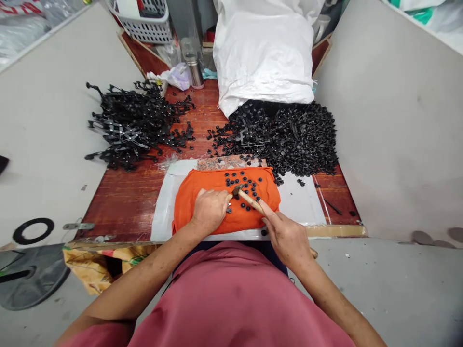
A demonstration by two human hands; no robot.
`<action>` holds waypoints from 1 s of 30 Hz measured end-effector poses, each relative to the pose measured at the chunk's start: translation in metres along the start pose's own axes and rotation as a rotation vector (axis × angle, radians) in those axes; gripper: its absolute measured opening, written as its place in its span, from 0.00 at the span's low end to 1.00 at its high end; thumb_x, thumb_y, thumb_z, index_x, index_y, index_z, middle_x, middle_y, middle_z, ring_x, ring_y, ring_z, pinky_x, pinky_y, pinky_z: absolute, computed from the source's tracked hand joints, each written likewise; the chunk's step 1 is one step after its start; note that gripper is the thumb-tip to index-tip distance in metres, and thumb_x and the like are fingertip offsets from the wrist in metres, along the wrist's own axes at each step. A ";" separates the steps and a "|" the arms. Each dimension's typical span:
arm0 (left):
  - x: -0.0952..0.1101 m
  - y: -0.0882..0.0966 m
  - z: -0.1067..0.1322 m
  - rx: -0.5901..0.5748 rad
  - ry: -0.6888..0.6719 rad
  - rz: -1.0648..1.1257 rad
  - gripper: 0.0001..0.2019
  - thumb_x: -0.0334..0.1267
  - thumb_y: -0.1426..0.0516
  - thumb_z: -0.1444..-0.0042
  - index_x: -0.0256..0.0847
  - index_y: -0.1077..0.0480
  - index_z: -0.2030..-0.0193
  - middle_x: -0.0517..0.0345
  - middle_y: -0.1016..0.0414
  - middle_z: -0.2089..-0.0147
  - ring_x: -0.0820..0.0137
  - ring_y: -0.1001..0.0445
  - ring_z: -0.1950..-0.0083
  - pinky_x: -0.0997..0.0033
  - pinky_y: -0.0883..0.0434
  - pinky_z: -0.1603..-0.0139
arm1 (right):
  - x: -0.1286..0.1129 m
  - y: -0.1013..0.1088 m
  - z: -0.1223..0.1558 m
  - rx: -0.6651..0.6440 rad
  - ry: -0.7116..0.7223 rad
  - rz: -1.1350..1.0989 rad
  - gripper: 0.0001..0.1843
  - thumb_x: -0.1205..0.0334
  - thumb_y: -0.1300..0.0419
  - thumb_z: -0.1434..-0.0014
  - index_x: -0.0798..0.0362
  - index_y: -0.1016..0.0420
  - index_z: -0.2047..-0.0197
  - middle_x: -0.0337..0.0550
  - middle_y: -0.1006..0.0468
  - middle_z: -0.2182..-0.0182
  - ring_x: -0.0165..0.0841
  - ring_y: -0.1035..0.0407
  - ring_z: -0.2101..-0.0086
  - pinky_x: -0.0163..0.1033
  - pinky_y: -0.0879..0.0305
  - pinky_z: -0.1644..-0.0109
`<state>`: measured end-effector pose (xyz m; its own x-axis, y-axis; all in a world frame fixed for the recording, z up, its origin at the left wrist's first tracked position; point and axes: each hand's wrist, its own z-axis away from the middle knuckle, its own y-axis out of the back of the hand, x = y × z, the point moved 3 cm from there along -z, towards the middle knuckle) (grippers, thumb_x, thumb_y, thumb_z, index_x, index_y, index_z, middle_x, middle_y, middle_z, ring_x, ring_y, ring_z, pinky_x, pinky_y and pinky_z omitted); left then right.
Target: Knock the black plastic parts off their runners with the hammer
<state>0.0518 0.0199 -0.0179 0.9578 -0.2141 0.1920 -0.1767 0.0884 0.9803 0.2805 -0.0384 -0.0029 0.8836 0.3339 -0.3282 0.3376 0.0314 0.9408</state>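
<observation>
My right hand [287, 236] is wrapped round the wooden handle of a small hammer [250, 200]. The hammer's dark metal head is low over an orange cloth [191, 193], right by the fingertips of my left hand [211, 209]. That left hand rests on the cloth with its fingers closed in a pinch; what they hold is hidden. Several small round black plastic pieces [243, 205] lie scattered on the cloth around the hammer head. Under the cloth is a white sheet [302, 202], with a speckled slab [231, 162] at its back edge.
A big heap of black plastic pieces [296, 140] spreads before a white sack [265, 53]. Black branching plastic parts [130, 125] are piled at left. Behind stand a steel flask [194, 70] and a white basket [144, 30]. Grey panels [398, 120] flank the red-brown table [123, 193].
</observation>
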 end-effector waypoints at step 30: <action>0.019 0.011 0.012 -0.175 -0.009 -0.153 0.18 0.38 0.56 0.28 0.36 0.26 0.56 0.42 0.19 0.65 0.54 0.19 0.60 0.59 0.36 0.60 | 0.009 0.030 0.014 0.189 0.001 -0.162 0.30 0.64 0.47 0.26 0.39 0.42 0.25 0.44 0.17 0.51 0.38 0.20 0.59 0.41 0.25 0.55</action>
<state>0.0655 0.0050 -0.0032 0.9681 -0.2469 0.0434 0.0127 0.2215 0.9751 0.3033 -0.0476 0.0216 0.8125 0.3398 -0.4736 0.5299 -0.0920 0.8431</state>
